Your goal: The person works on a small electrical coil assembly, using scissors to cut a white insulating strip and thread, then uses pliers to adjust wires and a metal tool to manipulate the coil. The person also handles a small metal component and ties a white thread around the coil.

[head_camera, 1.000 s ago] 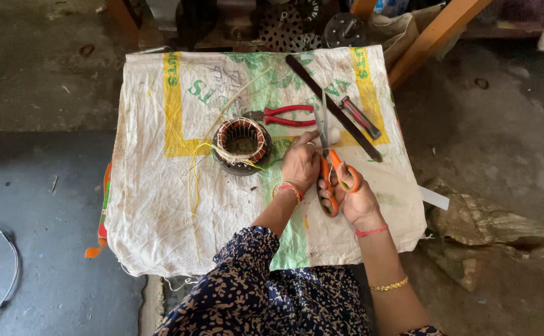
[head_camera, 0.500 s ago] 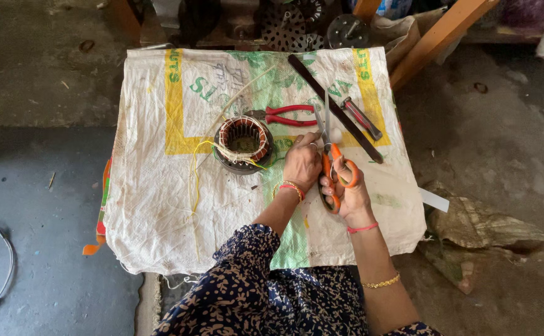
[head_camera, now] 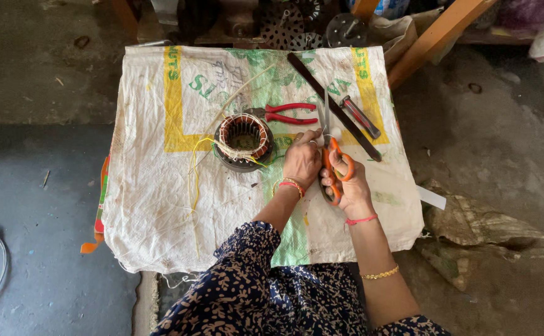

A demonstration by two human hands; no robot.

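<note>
Orange scissors (head_camera: 333, 163) in right hand (head_camera: 346, 186) (blades up)

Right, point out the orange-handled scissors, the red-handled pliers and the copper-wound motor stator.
orange-handled scissors (head_camera: 345, 167), head view, on the orange finger loop held in the right hand.
red-handled pliers (head_camera: 290, 113), head view, on the red handles lying on the sack.
copper-wound motor stator (head_camera: 243, 140), head view, on its ring of copper windings.

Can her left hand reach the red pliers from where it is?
Probably yes. The left hand lies just below the red-handled pliers on the white woven sack, with bare cloth between. The round copper-wound motor coil sits off to the side.
</note>
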